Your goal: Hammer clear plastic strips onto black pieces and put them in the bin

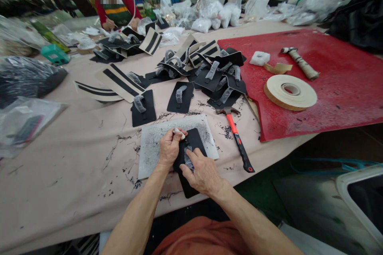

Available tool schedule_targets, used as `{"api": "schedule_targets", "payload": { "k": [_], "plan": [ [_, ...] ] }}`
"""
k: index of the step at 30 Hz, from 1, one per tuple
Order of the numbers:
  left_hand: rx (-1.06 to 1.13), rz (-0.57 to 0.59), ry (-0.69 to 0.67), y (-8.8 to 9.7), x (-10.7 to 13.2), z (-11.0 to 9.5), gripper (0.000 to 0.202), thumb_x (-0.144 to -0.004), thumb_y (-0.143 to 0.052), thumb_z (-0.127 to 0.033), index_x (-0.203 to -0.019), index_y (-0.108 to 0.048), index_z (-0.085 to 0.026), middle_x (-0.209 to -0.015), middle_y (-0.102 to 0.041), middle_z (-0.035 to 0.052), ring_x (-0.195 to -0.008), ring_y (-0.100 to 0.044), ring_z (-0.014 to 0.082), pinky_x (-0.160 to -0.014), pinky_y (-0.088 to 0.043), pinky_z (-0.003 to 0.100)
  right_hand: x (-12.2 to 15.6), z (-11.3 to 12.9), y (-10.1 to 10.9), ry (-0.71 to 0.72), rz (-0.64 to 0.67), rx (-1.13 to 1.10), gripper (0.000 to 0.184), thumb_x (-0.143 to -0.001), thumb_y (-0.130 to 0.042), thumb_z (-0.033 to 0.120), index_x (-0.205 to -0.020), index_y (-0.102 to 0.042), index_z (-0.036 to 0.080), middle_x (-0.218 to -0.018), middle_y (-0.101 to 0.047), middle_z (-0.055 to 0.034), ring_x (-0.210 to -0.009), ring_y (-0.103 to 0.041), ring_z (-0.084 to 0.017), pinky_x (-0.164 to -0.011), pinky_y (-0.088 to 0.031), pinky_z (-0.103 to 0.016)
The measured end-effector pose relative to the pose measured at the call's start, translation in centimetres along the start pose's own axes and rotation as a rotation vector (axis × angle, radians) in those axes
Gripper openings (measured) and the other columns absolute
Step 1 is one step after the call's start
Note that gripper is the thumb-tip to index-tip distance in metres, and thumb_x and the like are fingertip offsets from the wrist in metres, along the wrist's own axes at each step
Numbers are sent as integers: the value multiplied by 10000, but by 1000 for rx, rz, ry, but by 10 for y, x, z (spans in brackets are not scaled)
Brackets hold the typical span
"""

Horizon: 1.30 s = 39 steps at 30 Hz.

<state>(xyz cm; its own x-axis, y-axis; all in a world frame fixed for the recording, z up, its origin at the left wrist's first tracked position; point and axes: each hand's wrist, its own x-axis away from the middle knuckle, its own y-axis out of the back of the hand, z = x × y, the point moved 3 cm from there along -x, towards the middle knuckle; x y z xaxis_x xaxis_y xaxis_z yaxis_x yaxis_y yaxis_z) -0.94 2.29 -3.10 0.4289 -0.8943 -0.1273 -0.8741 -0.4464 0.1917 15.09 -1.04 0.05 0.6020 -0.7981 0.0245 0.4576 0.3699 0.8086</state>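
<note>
Counted: one black flat matte panel (196, 141) on one speckled grey mat (152, 143); two similar panels single beyond; one orange-handled hammer (237, 139); one cream tape roll (290, 91). Panel's near end at table edge; bare cloth leftward. Left hand (169, 148) curled tight around small whitish lump (178, 131). Right hand (201, 173) spread, gripping nothing, pressing panel's clear strip (188, 158).
</note>
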Motion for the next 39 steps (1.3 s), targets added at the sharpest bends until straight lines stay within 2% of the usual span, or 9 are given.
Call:
{"api": "schedule_targets", "payload": {
  "k": [8, 12, 14, 19, 26, 30, 34, 36, 39],
  "plan": [
    [-279, 64, -265, -7, 6, -14, 124, -919, -583, -294, -957, -672, -217, -919, -775, 24, -840, -727, 172, -815, -571, 284, -2, -24, 30, 19, -74, -338, 458, -1003, -464, 441, -1372, -538, 179, -1034, -655, -62, -889, -627, -191, -818, -497, -310],
    [-247, 105, -265, -10, 5, -14, 116, -916, -578, -283, -935, -673, -219, -928, -767, 22, -867, -723, 173, -832, -565, 283, -2, -86, 75, -271, -382, 20, 408, -967, -522, 413, -1264, -572, 138, -1140, -609, -144, -1011, -588, -258, -880, -462, -365],
    [-216, 115, -246, -9, 3, -12, 118, -921, -577, -287, -940, -672, -219, -915, -768, 19, -861, -724, 173, -828, -566, 285, -2, -119, 85, -449, -327, 209, 387, -902, -615, 396, -1179, -577, 129, -1185, -566, -186, -1079, -552, -314, -891, -443, -402],
    [-175, 140, -254, -11, 1, -8, 117, -918, -585, -287, -943, -677, -219, -933, -772, 24, -885, -726, 179, -863, -562, 298, -8, -159, 84, -711, -151, -332, 142, -816, -615, 218, -918, -524, 178, -945, -576, -104, -858, -566, -212, -695, -457, -293],
    [-167, 137, -274, -14, 0, -4, 147, -924, -561, -306, -909, -684, -227, -929, -781, 26, -866, -735, 189, -826, -572, 308, -9, -94, 105, -560, -91, -645, 218, -923, -454, 422, -831, -464, 224, -634, -449, 48, -440, -341, -99, -424, -324, -225],
    [-183, 137, -273, -14, 1, -3, 151, -913, -564, -308, -924, -694, -231, -956, -784, 36, -896, -737, 200, -837, -573, 318, 3, -47, 127, -131, -302, -171, 368, -992, -361, 530, -821, -479, 226, -608, -477, 24, -522, -440, -141, -511, -301, -263],
    [-223, 131, -267, -14, 1, -3, 146, -906, -571, -296, -906, -704, -235, -887, -780, 29, -827, -736, 204, -806, -579, 332, 6, -29, 132, 13, -103, 305, 256, -1011, -390, 378, -840, -495, 220, -634, -545, -3, -500, -443, -141, -516, -193, -299],
    [-232, 128, -270, -15, 1, -2, 149, -908, -570, -294, -893, -707, -238, -884, -779, 26, -822, -735, 203, -797, -580, 331, 4, -22, 138, 45, -70, 366, 256, -1016, -398, 370, -828, -488, 221, -628, -544, 1, -493, -438, -135, -518, -180, -300],
    [-209, 116, -278, -15, 1, -1, 160, -908, -571, -297, -935, -718, -240, -941, -784, 36, -872, -739, 204, -824, -582, 327, 5, -13, 151, 81, -316, 259, 312, -1042, -328, 426, -843, -463, 227, -612, -514, 15, -492, -424, -131, -514, -232, -278]
  ]
}}
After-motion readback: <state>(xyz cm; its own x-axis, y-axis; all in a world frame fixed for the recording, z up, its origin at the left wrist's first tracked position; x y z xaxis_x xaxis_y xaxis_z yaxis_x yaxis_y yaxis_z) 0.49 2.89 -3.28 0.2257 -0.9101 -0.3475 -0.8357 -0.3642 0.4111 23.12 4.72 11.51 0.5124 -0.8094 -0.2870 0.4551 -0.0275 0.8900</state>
